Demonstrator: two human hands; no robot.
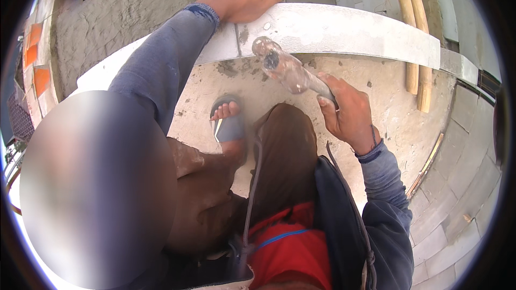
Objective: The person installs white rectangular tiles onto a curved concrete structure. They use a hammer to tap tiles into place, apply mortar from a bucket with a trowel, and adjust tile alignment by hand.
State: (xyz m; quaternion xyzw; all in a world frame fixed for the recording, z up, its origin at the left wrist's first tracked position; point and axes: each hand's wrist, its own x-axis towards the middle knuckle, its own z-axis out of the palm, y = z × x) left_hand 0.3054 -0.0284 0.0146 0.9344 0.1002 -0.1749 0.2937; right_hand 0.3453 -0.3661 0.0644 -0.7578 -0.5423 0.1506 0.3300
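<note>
My right hand (346,110) is closed round the handle of a hammer (290,72), whose worn, mud-smeared head points up and left, close to the near edge of a long white stone slab (338,29). My left hand (242,2) lies on the slab's far side, where it meets the grey mortar (129,13); one digit stretches out to the right and the others are partly hidden. A thin joint line crosses the slab just below this hand. Nothing shows in my left hand.
Two bamboo poles (411,32) tied together cross the slab at right. Grey block walling (462,145) curves along the right side. A sandalled foot (226,118) stands on the dusty floor (387,96). Orange bricks (41,80) show at far left. A blurred round patch covers the lower left.
</note>
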